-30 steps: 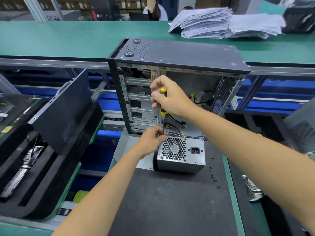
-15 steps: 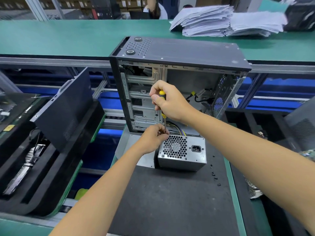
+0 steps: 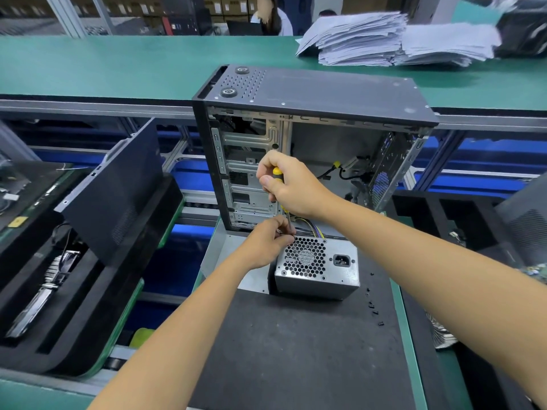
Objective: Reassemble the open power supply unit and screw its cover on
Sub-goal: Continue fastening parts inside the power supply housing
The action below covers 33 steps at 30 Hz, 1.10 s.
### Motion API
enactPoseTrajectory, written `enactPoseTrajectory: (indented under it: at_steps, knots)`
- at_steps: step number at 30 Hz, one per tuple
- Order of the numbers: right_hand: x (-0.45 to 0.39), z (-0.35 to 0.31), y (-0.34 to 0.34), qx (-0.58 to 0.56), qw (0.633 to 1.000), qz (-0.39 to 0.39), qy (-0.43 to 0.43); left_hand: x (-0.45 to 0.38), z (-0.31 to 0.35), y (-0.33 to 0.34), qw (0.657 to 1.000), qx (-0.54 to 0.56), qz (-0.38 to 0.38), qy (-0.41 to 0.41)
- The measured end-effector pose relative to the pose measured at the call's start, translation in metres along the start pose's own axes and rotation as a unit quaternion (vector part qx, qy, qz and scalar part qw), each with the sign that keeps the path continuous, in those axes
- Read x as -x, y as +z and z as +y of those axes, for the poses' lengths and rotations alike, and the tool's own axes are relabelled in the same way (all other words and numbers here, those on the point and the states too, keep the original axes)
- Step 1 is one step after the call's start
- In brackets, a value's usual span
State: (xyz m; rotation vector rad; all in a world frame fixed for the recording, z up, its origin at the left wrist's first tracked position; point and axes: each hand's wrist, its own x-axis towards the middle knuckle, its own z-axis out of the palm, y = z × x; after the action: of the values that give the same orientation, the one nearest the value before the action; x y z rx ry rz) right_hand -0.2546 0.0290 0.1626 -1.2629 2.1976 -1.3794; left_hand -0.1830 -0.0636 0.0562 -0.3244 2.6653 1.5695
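Computer case (image 3: 319, 96): I see it upright with its side open, directly behind both hands, metal bays exposed.

Tabletop mat (image 3: 296, 350): dark, beneath both forearms, carrying the items below.

Power supply unit (image 3: 318, 263): grey metal box lying on the mat in front of the case, honeycomb fan grille and mains socket facing me; it sits just right of my left hand and below my right.

Right hand (image 3: 291, 184): grip closed around the yellow-and-black screwdriver (image 3: 277, 173), held near upright, shaft pointing down to the unit's upper left corner.

Left hand (image 3: 266, 244): fingertips pinched narrow at the screwdriver tip; whether they hold a screw I cannot tell.

Loose black screws (image 3: 373, 309): scattered on the mat, right of the unit.
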Motion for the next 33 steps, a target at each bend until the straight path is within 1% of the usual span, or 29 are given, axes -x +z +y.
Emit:
enactPoseTrajectory:
  at_steps: [6, 11, 16, 25, 33]
  knots:
    - [0.001, 0.003, -0.001, -0.001, 1.0, 0.004, 0.004, -0.001, -0.001, -0.001, 1.0, 0.001, -0.009, 0.017]
    - [0.001, 0.005, -0.003, -0.006, 1.0, 0.01, 0.003, -0.001, -0.002, 0.0, 1.0, 0.005, -0.004, 0.011]
    - [-0.001, 0.006, -0.008, -0.009, 1.0, 0.02, 0.0, -0.002, -0.002, 0.002, 0.999, 0.038, 0.004, -0.007]
    - [-0.002, 0.01, -0.013, -0.024, 0.999, 0.039, -0.001, -0.005, -0.002, 0.002, 0.999, 0.043, 0.018, -0.017]
    - [0.001, 0.008, -0.01, -0.013, 1.0, 0.023, -0.001, -0.006, -0.004, 0.001, 0.998, 0.055, 0.017, -0.023]
